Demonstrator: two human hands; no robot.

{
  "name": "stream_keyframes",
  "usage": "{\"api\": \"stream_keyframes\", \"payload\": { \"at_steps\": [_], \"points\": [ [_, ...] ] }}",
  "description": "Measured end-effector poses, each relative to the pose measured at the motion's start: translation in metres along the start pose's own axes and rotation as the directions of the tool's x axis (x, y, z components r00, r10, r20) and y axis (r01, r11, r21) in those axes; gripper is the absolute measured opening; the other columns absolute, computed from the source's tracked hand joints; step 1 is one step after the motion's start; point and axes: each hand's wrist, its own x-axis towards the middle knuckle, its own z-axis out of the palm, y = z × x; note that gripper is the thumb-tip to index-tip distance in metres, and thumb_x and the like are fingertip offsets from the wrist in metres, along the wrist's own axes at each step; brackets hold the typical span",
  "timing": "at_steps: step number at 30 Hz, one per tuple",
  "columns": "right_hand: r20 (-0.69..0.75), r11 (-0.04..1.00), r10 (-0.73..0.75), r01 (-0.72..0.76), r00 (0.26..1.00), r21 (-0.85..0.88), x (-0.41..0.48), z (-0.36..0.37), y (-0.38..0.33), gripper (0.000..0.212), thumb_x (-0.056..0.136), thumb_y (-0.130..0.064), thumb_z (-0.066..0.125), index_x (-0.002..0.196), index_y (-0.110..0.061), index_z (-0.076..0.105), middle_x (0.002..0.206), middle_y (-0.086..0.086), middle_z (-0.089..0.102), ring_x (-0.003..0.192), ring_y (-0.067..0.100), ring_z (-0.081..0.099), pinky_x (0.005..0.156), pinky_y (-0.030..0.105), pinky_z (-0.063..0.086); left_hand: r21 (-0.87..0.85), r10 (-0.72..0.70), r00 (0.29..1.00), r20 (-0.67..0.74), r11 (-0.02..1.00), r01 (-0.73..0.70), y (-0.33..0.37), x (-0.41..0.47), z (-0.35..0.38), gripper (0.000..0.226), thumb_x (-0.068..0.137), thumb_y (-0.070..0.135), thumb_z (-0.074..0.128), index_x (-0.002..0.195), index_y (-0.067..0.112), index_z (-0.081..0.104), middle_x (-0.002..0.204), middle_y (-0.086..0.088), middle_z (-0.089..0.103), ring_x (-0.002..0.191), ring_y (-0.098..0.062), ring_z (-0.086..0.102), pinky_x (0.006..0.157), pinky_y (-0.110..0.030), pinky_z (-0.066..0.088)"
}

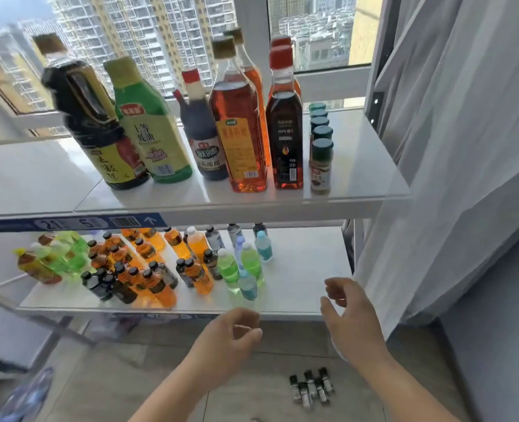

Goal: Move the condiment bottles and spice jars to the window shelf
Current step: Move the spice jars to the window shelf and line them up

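On the white window shelf [361, 166] stand several condiment bottles: a dark soy bottle [97, 126], a green-labelled bottle [151, 129], a small dark vinegar bottle [202, 132], an amber oil bottle [240, 129] and a red-capped bottle [284, 126]. A row of green-lidded spice jars [321, 159] runs back along the right side. Both hands hover low, in front of the lower shelf. My left hand [231, 339] is loosely curled and empty. My right hand [348, 312] is open with its fingers spread, holding nothing.
The lower shelf [301, 269] carries many small drink bottles [148, 269] in orange, green, blue and dark colours. A cluster of small dark jars [311, 388] lies on the floor below my hands. A grey curtain [465, 147] hangs at the right.
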Motion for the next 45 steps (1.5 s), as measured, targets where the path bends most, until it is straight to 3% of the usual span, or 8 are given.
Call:
{"api": "stream_keyframes", "payload": {
  "at_steps": [4, 8, 12, 17, 21, 27, 38, 45],
  "points": [
    [0.134, 0.992, 0.107, -0.097, 0.985, -0.080, -0.038, 0.013, 0.043, 0.023, 0.095, -0.018, 0.068, 0.113, -0.029, 0.060, 0.107, -0.017, 0.061, 0.101, -0.004, 0.058, 0.083, 0.008, 0.042, 0.047, -0.047, 0.998, 0.035, 0.998, 0.046, -0.033, -0.021, 0.024, 0.018, 0.093, 0.033, 0.069, 0.109, 0.039, 0.068, 0.104, 0.022, 0.073, 0.093, 0.012, 0.067, 0.082, -0.017, 0.054],
    [0.227, 0.971, 0.198, -0.158, 0.954, -0.182, -0.072, 0.016, 0.073, 0.023, 0.095, -0.021, 0.066, 0.117, -0.027, 0.060, 0.110, -0.010, 0.062, 0.103, 0.003, 0.059, 0.089, 0.019, 0.045, 0.056, -0.073, 0.994, 0.081, 0.996, 0.069, -0.057, -0.035, 0.047, 0.015, 0.093, 0.033, 0.069, 0.106, 0.040, 0.068, 0.102, 0.022, 0.073, 0.088, 0.013, 0.067, 0.072, -0.010, 0.049],
    [0.195, 0.941, 0.281, -0.230, 0.940, -0.247, -0.100, 0.021, 0.099, 0.024, 0.092, -0.018, 0.067, 0.115, -0.025, 0.061, 0.108, -0.008, 0.059, 0.100, 0.007, 0.060, 0.087, 0.021, 0.046, 0.067, -0.078, 0.989, 0.123, 0.995, 0.070, -0.085, -0.041, 0.064, 0.015, 0.094, 0.030, 0.069, 0.107, 0.037, 0.069, 0.101, 0.021, 0.073, 0.085, 0.013, 0.066, 0.069, -0.007, 0.047],
    [0.202, 0.905, 0.343, -0.265, 0.917, -0.333, -0.131, 0.038, 0.128, 0.023, 0.091, -0.023, 0.067, 0.113, -0.028, 0.059, 0.109, -0.009, 0.058, 0.100, 0.009, 0.060, 0.090, 0.029, 0.051, 0.088, -0.136, 0.974, 0.180, 0.989, 0.121, -0.129, -0.054, 0.078, 0.014, 0.093, 0.029, 0.070, 0.105, 0.036, 0.069, 0.101, 0.019, 0.074, 0.088, 0.010, 0.069, 0.085, -0.023, 0.057],
    [0.225, 0.880, 0.376, -0.271, 0.899, -0.390, -0.149, 0.046, 0.148, 0.024, 0.090, -0.024, 0.066, 0.113, -0.027, 0.059, 0.108, -0.009, 0.058, 0.101, 0.012, 0.060, 0.091, 0.030, 0.050, 0.105, -0.144, 0.970, 0.196, 0.987, 0.125, -0.154, -0.063, 0.094, 0.014, 0.094, 0.029, 0.069, 0.106, 0.037, 0.067, 0.102, 0.018, 0.073, 0.090, 0.008, 0.068, 0.076, -0.013, 0.051],
    [0.227, 0.847, 0.438, -0.314, 0.870, -0.428, -0.160, 0.046, 0.184, 0.028, 0.089, -0.023, 0.065, 0.116, -0.022, 0.062, 0.111, -0.008, 0.060, 0.106, 0.014, 0.062, 0.094, 0.034, 0.052, 0.093, -0.196, 0.955, 0.221, 0.979, 0.179, -0.170, -0.060, 0.124, 0.013, 0.095, 0.030, 0.068, 0.107, 0.035, 0.065, 0.103, 0.016, 0.072, 0.094, 0.003, 0.068, 0.077, -0.017, 0.051],
    [0.263, 0.830, 0.478, -0.333, 0.838, -0.447, -0.122, 0.076, 0.233, 0.028, 0.091, -0.025, 0.063, 0.119, -0.021, 0.061, 0.113, -0.008, 0.060, 0.107, 0.015, 0.061, 0.095, 0.034, 0.051, 0.068, -0.246, 0.939, 0.240, 0.969, 0.236, -0.189, -0.010, 0.159, 0.018, 0.095, 0.031, 0.067, 0.113, 0.031, 0.066, 0.105, 0.015, 0.071, 0.098, -0.002, 0.068, 0.082, -0.024, 0.056],
    [0.265, 0.810, 0.500, -0.337, 0.824, -0.480, -0.085, 0.144, 0.329, 0.028, 0.091, -0.026, 0.064, 0.118, -0.019, 0.062, 0.117, -0.003, 0.061, 0.103, 0.017, 0.060, 0.089, 0.031, 0.050, 0.033, -0.219, 0.939, 0.264, 0.975, 0.218, -0.258, 0.064, 0.213, 0.019, 0.093, 0.032, 0.069, 0.112, 0.033, 0.065, 0.107, 0.015, 0.070, 0.098, 0.000, 0.067, 0.080, -0.019, 0.054]
  ]
}}
